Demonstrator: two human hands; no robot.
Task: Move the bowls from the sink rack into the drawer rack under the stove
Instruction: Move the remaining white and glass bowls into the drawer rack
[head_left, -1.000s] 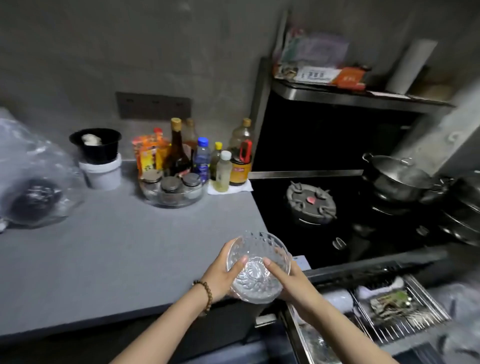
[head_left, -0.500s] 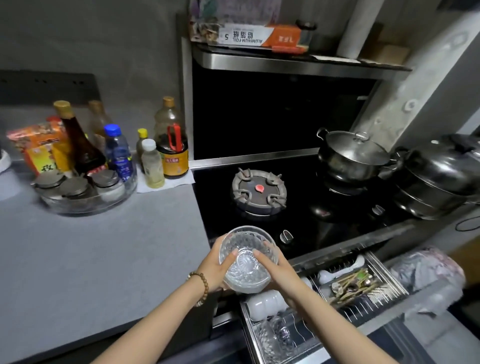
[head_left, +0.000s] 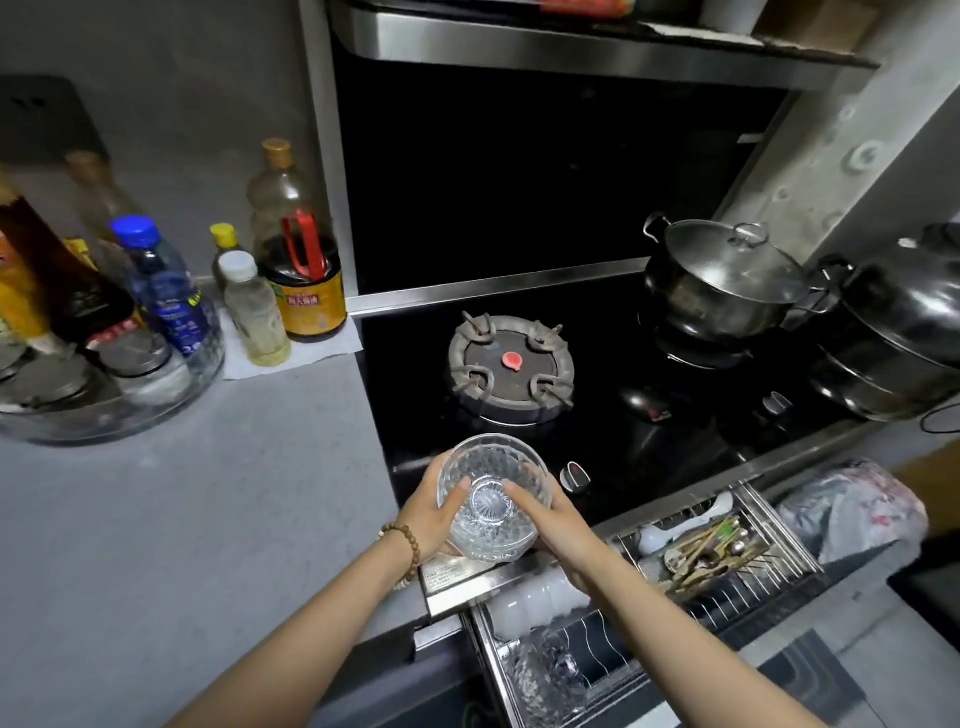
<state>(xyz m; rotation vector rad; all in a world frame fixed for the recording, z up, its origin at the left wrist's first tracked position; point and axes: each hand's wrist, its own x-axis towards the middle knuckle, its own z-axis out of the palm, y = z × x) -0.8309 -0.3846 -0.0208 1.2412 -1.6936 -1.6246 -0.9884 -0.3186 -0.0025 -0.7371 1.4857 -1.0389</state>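
Both hands' grip unchanged on glass bowl (head_left: 491, 499), now over drawer rack (head_left: 727, 587)

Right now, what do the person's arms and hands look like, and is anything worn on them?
Both forearms are bare, with no sleeves in view and no gloves. The left hand has a bracelet of round brown wooden beads at its wrist. The right hand shows nothing worn: no ring, watch or band that I can see.

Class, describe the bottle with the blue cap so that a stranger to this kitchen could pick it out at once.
Start at the stove and look left along the grey counter to the bottles against the wall. The blue-capped bottle stands in the round glass tray. It alone has a blue cap and blue label; the neighbours' caps are yellow, white or gold.
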